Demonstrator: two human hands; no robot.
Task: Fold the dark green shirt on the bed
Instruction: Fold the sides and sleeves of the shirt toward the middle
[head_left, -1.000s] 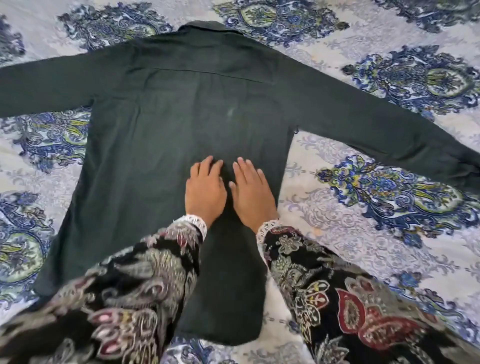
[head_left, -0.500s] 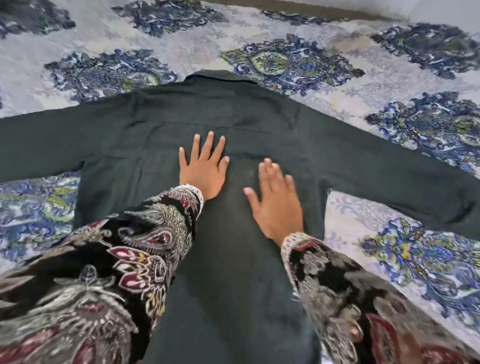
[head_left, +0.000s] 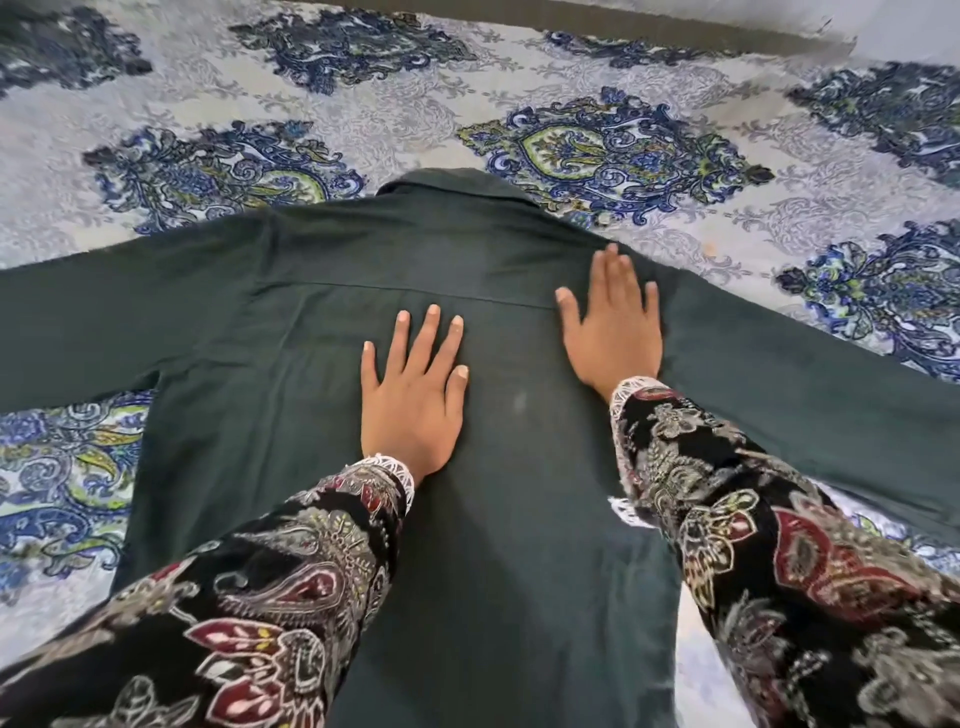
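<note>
The dark green shirt (head_left: 291, 332) lies back-up on the bed (head_left: 467, 93), collar away, sleeves spread sideways; left hand (head_left: 410, 395) presses flat mid-back, right hand (head_left: 613, 327) flat nearest the right sleeve (head_left: 810, 384).

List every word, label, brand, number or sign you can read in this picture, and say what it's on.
None: no readable text shows anywhere.
The dark green shirt lies back up, with no tag or print showing.
The bedsheet and the person's sleeves carry only ornamental patterns.
The left hand and right hand bear nothing written.
</note>
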